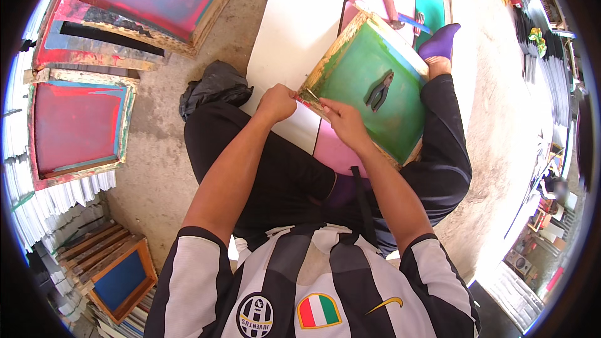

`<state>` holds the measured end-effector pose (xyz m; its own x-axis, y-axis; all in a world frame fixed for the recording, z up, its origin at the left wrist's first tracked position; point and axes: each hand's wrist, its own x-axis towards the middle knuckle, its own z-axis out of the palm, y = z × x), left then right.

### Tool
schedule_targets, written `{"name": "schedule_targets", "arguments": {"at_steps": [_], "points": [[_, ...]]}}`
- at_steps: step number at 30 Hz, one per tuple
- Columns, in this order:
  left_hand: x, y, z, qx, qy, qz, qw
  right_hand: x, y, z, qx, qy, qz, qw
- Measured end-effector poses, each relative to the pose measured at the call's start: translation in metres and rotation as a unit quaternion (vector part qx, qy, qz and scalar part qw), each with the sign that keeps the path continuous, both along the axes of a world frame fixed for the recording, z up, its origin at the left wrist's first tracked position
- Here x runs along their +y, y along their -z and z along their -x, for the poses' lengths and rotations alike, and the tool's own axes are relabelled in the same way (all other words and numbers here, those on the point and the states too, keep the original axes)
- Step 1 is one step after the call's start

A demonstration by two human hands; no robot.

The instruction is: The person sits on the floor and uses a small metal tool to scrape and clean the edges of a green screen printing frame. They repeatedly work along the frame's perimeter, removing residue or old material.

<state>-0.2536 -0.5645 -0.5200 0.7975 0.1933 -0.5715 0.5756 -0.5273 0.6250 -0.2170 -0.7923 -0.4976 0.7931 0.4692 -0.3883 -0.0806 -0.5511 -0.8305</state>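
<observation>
Pinching thin piece (312, 94) in right hand (343, 122), curling left hand (277, 104) (can't tell on what) at 9-o'clock corner of screen frame (337, 49). Brace frame, lying toward 1 o'clock; keep off mesh (350, 67), pliers (379, 91) at 3 o'clock.

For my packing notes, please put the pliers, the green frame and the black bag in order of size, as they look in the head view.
From largest to smallest, as they look:
1. green frame
2. black bag
3. pliers
</observation>
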Motion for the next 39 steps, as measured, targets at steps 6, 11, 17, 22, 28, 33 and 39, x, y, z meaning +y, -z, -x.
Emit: {"name": "schedule_targets", "arguments": {"at_steps": [6,11,17,22,28,33,39], "points": [[0.000,-0.003,0.000,0.005,0.009,-0.007,1.000,0.004,-0.022,0.016,-0.140,-0.041,0.081,0.986],[0.000,-0.007,0.000,0.008,0.026,-0.011,1.000,0.009,-0.028,0.016,-0.138,-0.054,0.127,0.981],[-0.001,-0.008,0.000,0.004,0.025,-0.021,0.999,0.023,-0.045,0.013,-0.154,-0.103,0.228,0.956],[-0.001,-0.016,-0.001,0.038,0.028,-0.018,0.999,0.051,-0.073,0.016,-0.128,-0.143,0.333,0.923],[-0.004,-0.010,-0.007,0.061,0.056,-0.040,0.996,0.045,-0.046,0.014,-0.120,-0.093,0.230,0.961],[0.000,-0.012,-0.008,0.034,0.070,-0.030,0.997,0.020,-0.027,0.015,-0.132,-0.076,0.146,0.977],[0.002,-0.004,-0.005,0.020,0.053,-0.017,0.998,-0.003,0.028,0.014,0.074,0.041,-0.047,0.995]]}}
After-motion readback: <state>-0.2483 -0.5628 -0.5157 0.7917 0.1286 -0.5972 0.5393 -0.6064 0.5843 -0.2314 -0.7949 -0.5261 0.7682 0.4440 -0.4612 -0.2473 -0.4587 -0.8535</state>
